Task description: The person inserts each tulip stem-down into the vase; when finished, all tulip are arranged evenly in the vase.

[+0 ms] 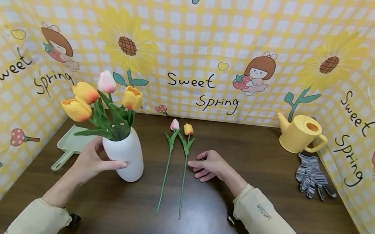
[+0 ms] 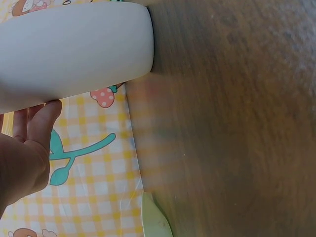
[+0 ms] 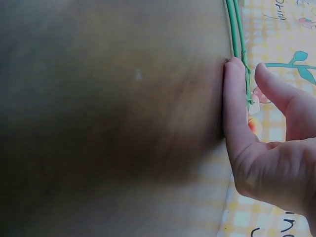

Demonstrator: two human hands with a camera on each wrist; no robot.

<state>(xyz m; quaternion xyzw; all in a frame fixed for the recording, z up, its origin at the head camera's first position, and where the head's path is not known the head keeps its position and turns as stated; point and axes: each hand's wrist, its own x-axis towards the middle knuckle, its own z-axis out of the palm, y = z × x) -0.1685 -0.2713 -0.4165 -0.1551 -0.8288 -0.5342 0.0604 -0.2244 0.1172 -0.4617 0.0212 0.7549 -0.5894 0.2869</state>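
My left hand [image 1: 95, 162] grips the white vase [image 1: 131, 159] at its side, thumb across the front. The vase leans to the left and holds several tulips, with yellow-orange blooms [image 1: 85, 93] and a pink one [image 1: 107, 82]. In the left wrist view, the fingertips press against the vase wall [image 2: 79, 49]. Two single tulips lie side by side on the table: a pink one [image 1: 168, 160] and a yellow-orange one [image 1: 183, 177]. Just right of the yellow-orange tulip's stem is my right hand [image 1: 211, 167], its thumb and fingers apart. Both green stems [image 3: 233, 29] show beyond it in the right wrist view.
A pale green dustpan [image 1: 75, 141] lies behind the left hand. At the back right stands a yellow watering can [image 1: 299, 134], with a grey knitted glove [image 1: 313, 176] in front of it. Checked cloth [image 1: 195, 41] walls the dark wooden table [image 1: 224, 227] at the back and sides.
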